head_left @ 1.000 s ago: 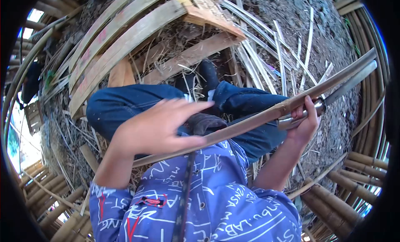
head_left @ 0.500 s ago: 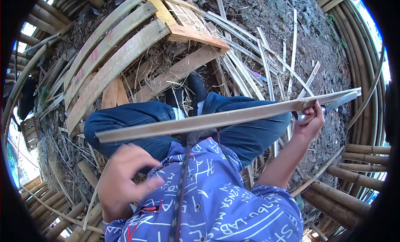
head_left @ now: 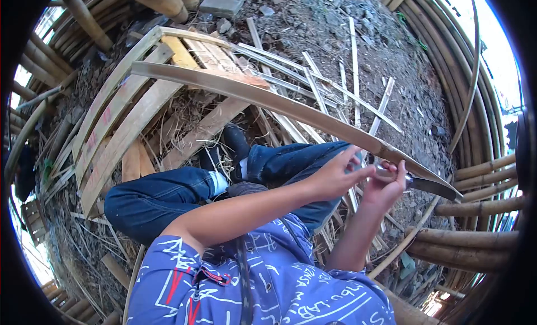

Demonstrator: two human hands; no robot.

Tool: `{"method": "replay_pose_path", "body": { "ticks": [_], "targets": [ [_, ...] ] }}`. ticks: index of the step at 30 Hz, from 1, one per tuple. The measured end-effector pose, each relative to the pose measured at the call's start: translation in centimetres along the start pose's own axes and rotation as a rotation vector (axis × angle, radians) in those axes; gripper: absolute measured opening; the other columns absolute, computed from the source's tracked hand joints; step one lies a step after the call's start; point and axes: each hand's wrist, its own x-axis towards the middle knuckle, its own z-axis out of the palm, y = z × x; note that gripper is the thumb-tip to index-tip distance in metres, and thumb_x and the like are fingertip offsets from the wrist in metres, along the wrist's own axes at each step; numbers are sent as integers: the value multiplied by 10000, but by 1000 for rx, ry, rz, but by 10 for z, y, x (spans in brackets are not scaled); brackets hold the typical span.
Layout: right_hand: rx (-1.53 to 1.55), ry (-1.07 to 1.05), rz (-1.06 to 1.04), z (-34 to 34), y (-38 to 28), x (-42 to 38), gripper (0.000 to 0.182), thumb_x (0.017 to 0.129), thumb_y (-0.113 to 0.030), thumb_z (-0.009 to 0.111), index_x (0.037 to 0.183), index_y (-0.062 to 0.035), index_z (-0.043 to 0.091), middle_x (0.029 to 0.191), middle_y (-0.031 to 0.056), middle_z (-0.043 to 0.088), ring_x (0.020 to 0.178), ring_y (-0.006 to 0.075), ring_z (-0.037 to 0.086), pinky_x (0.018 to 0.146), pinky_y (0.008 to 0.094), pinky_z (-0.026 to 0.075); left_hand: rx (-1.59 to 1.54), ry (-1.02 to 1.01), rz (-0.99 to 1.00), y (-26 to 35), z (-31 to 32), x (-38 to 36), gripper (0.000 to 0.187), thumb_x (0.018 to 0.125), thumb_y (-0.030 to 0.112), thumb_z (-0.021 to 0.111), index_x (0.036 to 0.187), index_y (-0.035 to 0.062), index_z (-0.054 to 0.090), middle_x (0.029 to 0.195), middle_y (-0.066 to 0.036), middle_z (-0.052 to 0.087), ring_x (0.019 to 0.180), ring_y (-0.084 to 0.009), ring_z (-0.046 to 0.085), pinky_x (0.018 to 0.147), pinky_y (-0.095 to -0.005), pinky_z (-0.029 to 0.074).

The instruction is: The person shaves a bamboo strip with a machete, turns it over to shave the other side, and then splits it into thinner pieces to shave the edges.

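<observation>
A long split bamboo strip (head_left: 268,104) slants from the upper left down to the right across my view. My right hand (head_left: 386,185) is closed on the strip near its right end, and also on a knife (head_left: 433,188) whose dark blade points right, just under the strip. The knife's handle is mostly hidden by my fingers. My left hand (head_left: 338,174) reaches across my body to the strip's lower edge, right beside my right hand. Its thumb and fingers are apart.
A crate of wooden slats (head_left: 120,120) lies tilted ahead on the left, past my crossed legs (head_left: 162,196). Loose bamboo strips (head_left: 321,92) and shavings litter the dirt. Stacked bamboo poles (head_left: 464,241) border the right side. A grey block (head_left: 222,3) lies at the far end.
My left hand has swung from my lap over to the right, beside my right hand. The strip's far end has risen away from my knee while its near end dropped.
</observation>
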Motion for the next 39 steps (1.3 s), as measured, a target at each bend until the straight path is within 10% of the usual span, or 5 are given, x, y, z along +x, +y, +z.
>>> {"method": "replay_pose_path", "body": {
  "ticks": [6, 20, 33, 39],
  "targets": [
    [12, -35, 89, -5, 17, -11, 253, 930, -235, 552, 738, -86, 483, 681, 15, 498, 695, 142, 523, 704, 318, 471, -544, 167, 114, 5, 16, 23, 367, 986, 249, 498, 1235, -20, 516, 1065, -59, 606, 977, -83, 528, 864, -257, 440],
    [76, 0, 308, -64, -4, -56, 95, 837, -7, 535, 872, -50, 458, 916, 114, 581, 535, 41, 479, 463, 178, 476, 86, 424, 127, 51, -94, 59, 282, 948, 348, 554, 946, 90, 668, 715, 65, 532, 653, -43, 438, 603, -219, 376],
    [-219, -162, -356, -97, -115, -57, 129, 863, 8, 486, 908, -106, 447, 1251, 206, 527, 563, 50, 496, 530, 224, 489, -251, 130, -208, -5, 15, 50, 304, 931, 358, 561, 960, 80, 679, 868, 16, 643, 742, -63, 496, 680, -229, 399],
    [-509, -82, -342, -108, -155, -66, 217, 791, 53, 533, 885, -101, 412, 1301, 244, 494, 542, 59, 524, 510, 225, 511, -93, -13, -233, 10, 8, 76, 279, 915, 221, 559, 880, -32, 672, 787, -85, 669, 664, -134, 607, 661, -273, 483]
  ]
}}
